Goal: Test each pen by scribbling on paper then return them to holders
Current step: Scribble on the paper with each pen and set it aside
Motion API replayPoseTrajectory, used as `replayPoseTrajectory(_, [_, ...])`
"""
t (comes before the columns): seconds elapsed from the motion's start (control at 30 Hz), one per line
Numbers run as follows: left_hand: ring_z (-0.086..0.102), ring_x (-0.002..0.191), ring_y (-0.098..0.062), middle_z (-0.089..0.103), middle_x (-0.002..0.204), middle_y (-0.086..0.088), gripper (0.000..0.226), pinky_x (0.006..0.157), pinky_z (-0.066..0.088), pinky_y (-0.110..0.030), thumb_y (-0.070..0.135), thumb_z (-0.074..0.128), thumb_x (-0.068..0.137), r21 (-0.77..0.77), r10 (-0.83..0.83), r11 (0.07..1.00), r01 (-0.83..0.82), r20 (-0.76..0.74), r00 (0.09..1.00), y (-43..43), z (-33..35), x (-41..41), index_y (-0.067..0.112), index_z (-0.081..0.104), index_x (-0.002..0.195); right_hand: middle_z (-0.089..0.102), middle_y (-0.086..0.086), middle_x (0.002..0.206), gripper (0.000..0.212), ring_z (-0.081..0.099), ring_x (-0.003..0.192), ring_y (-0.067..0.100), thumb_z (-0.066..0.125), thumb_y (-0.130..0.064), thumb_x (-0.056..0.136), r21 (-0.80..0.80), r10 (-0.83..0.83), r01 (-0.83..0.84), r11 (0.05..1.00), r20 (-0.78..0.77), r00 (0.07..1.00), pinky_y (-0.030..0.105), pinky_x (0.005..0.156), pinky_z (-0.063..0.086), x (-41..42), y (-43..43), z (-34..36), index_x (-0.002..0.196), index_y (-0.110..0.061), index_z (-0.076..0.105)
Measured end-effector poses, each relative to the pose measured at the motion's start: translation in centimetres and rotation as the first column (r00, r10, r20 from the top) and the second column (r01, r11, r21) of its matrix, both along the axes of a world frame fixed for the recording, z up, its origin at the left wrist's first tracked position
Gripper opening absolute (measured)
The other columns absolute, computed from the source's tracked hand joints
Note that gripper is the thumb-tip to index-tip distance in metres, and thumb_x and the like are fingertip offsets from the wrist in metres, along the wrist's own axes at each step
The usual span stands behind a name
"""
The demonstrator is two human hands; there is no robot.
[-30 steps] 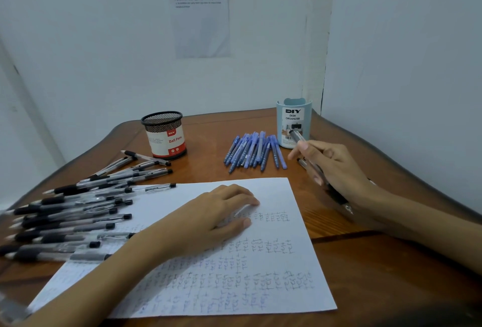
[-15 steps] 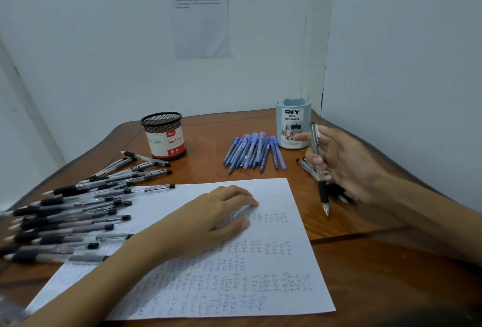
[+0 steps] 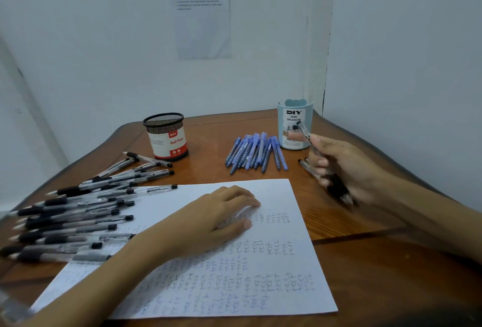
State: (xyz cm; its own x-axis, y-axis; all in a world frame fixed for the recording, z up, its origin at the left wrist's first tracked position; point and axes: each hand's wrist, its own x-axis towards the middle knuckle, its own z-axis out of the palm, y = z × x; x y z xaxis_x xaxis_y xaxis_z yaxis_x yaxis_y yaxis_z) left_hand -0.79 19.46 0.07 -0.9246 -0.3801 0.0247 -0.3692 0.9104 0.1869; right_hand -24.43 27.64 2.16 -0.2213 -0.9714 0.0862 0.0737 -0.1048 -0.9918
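right hand (image 3: 347, 167) gripping black pen (image 3: 336, 185), left hand (image 3: 208, 219) on paper (image 3: 273, 287)

On red-and-white label of black wire-mesh cylindrical pen holder (image 3: 167, 138), far, left of centre: "DIY" in white on red patch, "Ball Pens" in red below. Smaller print underneath too fine to read.

On white label of pale blue plastic pen cup (image 3: 293, 123), far right: "DIY" in bold black, then "DESK ORGANIZER" on two lines. Lower print blurred.

On white paper sheet (image 3: 273, 261), near centre: rows of small handwritten scribbles, seemingly "test" repeated.

On printed white sheet on far wall (image 3: 203, 26): several lines, too small to read.
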Motion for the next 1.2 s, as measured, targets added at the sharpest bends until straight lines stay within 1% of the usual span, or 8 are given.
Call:
replayPoseTrajectory(0.13, [0.027,0.124,0.011,0.031,0.141,0.022,0.044,0.104,0.025,-0.010,0.045,0.032,0.097,0.004,0.000,1.000,0.000,-0.002,1.000,0.0,0.0,0.0,0.035,0.035,0.139,0.030,-0.003,0.057,0.034,0.028,0.041,0.005,0.031,-0.020,0.099,0.071,0.054,-0.061,0.996,0.100,0.993,0.013,0.030,0.021,-0.2,-0.2,-0.4,0.119,-0.014,0.058])
replayPoseTrajectory(0.57, [0.028,0.124,0.011,0.032,0.141,0.021,0.044,0.105,0.026,-0.012,0.045,0.033,0.097,0.005,-0.003,1.000,0.003,-0.011,1.000,-0.1,-0.1,0.0,0.035,0.036,0.139,0.030,-0.002,0.052,0.031,0.024,0.038,0.004,0.032,-0.017,0.097,0.050,-0.004,-0.001,0.999,0.096,0.995,0.013,0.027,0.018,0.1,0.1,0.1,0.100,-0.022,0.063])
replayPoseTrajectory(0.7, [0.028,0.124,0.010,0.032,0.141,0.022,0.044,0.106,0.026,-0.012,0.045,0.033,0.097,0.002,-0.004,1.000,0.004,-0.011,1.000,-0.1,-0.1,0.0,0.035,0.036,0.139,0.031,-0.002,0.048,0.048,0.024,0.034,0.004,0.033,-0.019,0.096,0.088,-0.039,0.034,0.996,0.058,0.998,0.013,0.028,0.017,0.3,0.2,0.2,0.060,-0.025,0.064])
replayPoseTrajectory(0.83, [0.028,0.124,0.010,0.032,0.141,0.021,0.044,0.106,0.027,-0.013,0.045,0.033,0.097,0.005,-0.003,1.000,0.004,-0.009,1.000,-0.1,-0.1,0.0,0.035,0.036,0.139,0.031,-0.002,0.054,0.025,0.024,0.041,0.005,0.036,-0.016,0.097,0.066,-0.048,0.042,0.997,0.094,0.994,0.014,0.030,0.016,0.4,0.2,0.2,0.094,-0.022,0.059])
replayPoseTrajectory(0.9, [0.028,0.124,0.010,0.032,0.141,0.021,0.044,0.106,0.026,-0.013,0.045,0.034,0.097,0.006,-0.004,1.000,0.004,-0.007,1.000,-0.1,-0.1,0.0,0.035,0.036,0.139,0.032,-0.002,0.055,0.027,0.024,0.041,0.005,0.036,-0.014,0.097,0.069,-0.045,0.040,0.997,0.067,0.997,0.014,0.031,0.016,0.4,0.2,0.2,0.093,-0.024,0.060])
replayPoseTrajectory(1.03, [0.027,0.124,0.011,0.031,0.142,0.021,0.043,0.104,0.023,-0.009,0.044,0.033,0.097,0.005,-0.002,1.000,0.002,-0.005,1.000,-0.2,-0.1,0.0,0.036,0.035,0.139,0.031,0.000,0.052,0.054,0.024,0.035,0.005,0.034,-0.017,0.096,0.096,-0.035,0.036,0.995,-0.004,0.999,0.013,0.028,0.018,0.2,0.2,0.1,0.054,-0.026,0.068])
replayPoseTrajectory(1.13, [0.026,0.125,0.011,0.031,0.142,0.021,0.043,0.104,0.023,-0.009,0.045,0.033,0.097,0.008,0.000,1.000,0.000,-0.003,1.000,-0.2,-0.1,0.0,0.036,0.034,0.139,0.032,-0.002,0.050,0.030,0.025,0.037,0.006,0.037,-0.019,0.094,0.094,-0.064,0.065,0.993,-0.012,0.998,0.015,0.028,0.022,-0.3,0.1,0.1,0.088,-0.018,0.067])
replayPoseTrajectory(1.2, [0.026,0.124,0.011,0.031,0.142,0.021,0.043,0.103,0.023,-0.008,0.045,0.033,0.097,0.007,-0.001,1.000,0.001,-0.001,1.000,-0.2,-0.1,0.0,0.036,0.034,0.139,0.036,-0.004,0.049,0.026,0.030,0.039,0.007,0.039,-0.020,0.095,0.073,-0.116,0.123,0.990,-0.094,0.989,0.016,0.033,0.029,-0.8,0.1,0.5,0.098,-0.017,0.065])
